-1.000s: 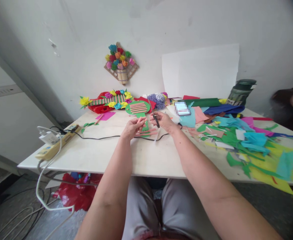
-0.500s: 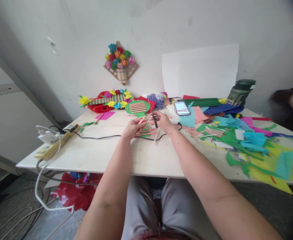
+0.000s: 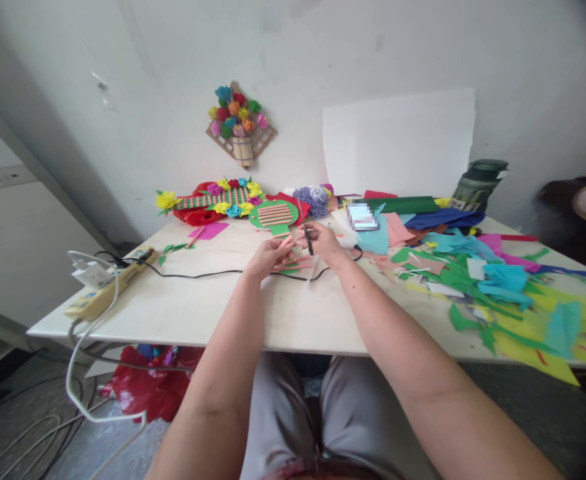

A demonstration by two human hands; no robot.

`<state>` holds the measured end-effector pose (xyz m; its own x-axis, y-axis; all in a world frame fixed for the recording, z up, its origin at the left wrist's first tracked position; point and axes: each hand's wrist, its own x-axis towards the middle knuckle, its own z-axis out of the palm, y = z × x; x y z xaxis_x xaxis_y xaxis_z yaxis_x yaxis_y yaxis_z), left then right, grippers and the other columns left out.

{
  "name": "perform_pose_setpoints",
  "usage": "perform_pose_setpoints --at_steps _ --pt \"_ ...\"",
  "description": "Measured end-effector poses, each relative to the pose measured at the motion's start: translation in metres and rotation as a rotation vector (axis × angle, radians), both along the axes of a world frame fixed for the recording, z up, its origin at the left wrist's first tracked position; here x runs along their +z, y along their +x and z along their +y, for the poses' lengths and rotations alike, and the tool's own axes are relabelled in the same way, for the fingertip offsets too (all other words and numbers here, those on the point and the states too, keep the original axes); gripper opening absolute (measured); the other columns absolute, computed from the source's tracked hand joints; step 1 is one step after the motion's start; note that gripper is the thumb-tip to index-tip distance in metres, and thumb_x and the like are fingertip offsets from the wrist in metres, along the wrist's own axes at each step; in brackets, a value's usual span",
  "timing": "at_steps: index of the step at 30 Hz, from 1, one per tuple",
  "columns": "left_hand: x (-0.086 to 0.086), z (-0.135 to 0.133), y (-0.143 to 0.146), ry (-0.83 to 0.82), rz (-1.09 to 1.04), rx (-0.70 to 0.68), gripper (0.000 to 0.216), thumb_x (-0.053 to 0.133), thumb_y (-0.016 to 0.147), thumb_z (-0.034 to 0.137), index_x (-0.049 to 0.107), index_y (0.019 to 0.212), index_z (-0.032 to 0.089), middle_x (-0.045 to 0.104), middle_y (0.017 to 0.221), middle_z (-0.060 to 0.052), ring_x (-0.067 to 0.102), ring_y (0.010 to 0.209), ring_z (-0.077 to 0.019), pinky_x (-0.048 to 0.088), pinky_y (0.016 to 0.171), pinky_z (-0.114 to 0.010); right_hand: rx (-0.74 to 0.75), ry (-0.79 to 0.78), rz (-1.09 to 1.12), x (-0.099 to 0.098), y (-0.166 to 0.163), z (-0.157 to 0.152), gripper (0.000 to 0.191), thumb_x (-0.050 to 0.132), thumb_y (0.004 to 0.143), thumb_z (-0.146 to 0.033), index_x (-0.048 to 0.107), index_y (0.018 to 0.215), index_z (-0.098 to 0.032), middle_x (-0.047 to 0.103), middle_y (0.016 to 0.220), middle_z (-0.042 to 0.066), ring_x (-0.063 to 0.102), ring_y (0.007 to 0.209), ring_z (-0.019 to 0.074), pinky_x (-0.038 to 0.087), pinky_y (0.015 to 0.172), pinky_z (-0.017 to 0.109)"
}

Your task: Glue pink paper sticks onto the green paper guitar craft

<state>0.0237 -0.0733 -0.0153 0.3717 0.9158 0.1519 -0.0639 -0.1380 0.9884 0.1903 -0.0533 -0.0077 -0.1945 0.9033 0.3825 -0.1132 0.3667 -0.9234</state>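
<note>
Closed fingers of my left hand pinch a thin salmon-pink paper stick above the table. In my right hand is a pair of scissors, its dark handle low and its narrow blades pointing away from me. Both hands are close together, with a small gap between them. Just beyond them lies a green paddle-shaped cutout with a row of salmon sticks across its oval part. More salmon sticks lie beneath my hands, partly hidden.
A black cable crosses the white table from a yellow power strip. Coloured paper scraps cover the right side. At the back are a flower-trimmed piece, purple yarn, a phone and a dark bottle.
The view has shifted slightly. My left fingers have moved a little on the salmon stick; my right hand stays about where it was with the scissors.
</note>
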Motion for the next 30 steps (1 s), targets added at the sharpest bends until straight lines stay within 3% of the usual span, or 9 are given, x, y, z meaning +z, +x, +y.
perform_pose_setpoints --at_steps 7,14,19,26,30 --pt "0.005 -0.005 0.007 -0.112 -0.015 -0.040 0.038 0.063 0.070 0.049 0.057 0.079 0.012 0.052 0.057 0.002 0.042 0.043 -0.0028 0.027 0.038 -0.015 -0.001 -0.018 0.013 0.002 -0.001 -0.003 0.050 0.075 0.050 -0.033 0.055 0.093 -0.017 0.060 0.067 -0.001 0.057 0.061 0.0128 0.046 0.056 0.027" --pt "0.007 -0.008 0.008 -0.092 -0.071 -0.136 0.038 0.061 0.072 0.050 0.053 0.074 0.013 0.047 0.053 0.003 0.032 0.038 -0.0027 0.019 0.035 -0.017 -0.001 -0.016 0.082 0.005 -0.002 -0.005 0.049 0.075 0.051 -0.033 0.054 0.093 -0.019 0.064 0.074 0.001 0.061 0.073 0.0150 0.050 0.068 0.031" --pt "0.005 -0.007 0.007 -0.092 -0.027 -0.173 0.037 0.061 0.072 0.049 0.051 0.072 0.014 0.045 0.051 0.003 0.028 0.036 -0.0019 0.015 0.034 -0.017 -0.007 -0.051 0.057 0.007 -0.002 -0.007 0.050 0.075 0.050 -0.031 0.054 0.094 -0.018 0.064 0.073 0.002 0.059 0.064 0.0138 0.049 0.059 0.028" --pt "0.003 -0.006 0.009 -0.078 0.109 -0.105 0.038 0.061 0.072 0.050 0.051 0.071 0.014 0.045 0.048 0.004 0.027 0.034 -0.0009 0.013 0.033 -0.017 -0.031 -0.040 0.019 0.000 -0.003 -0.002 0.047 0.075 0.050 -0.030 0.055 0.090 -0.017 0.061 0.063 -0.002 0.058 0.057 0.0128 0.047 0.053 0.026" --pt "0.006 -0.006 0.011 -0.045 0.055 -0.012 0.034 0.066 0.069 0.045 0.053 0.074 0.013 0.048 0.050 0.004 0.032 0.035 -0.0011 0.019 0.034 -0.016 -0.062 -0.082 0.041 0.002 -0.002 -0.002 0.048 0.075 0.050 -0.031 0.053 0.090 -0.017 0.062 0.065 -0.001 0.059 0.055 0.0130 0.048 0.054 0.027"
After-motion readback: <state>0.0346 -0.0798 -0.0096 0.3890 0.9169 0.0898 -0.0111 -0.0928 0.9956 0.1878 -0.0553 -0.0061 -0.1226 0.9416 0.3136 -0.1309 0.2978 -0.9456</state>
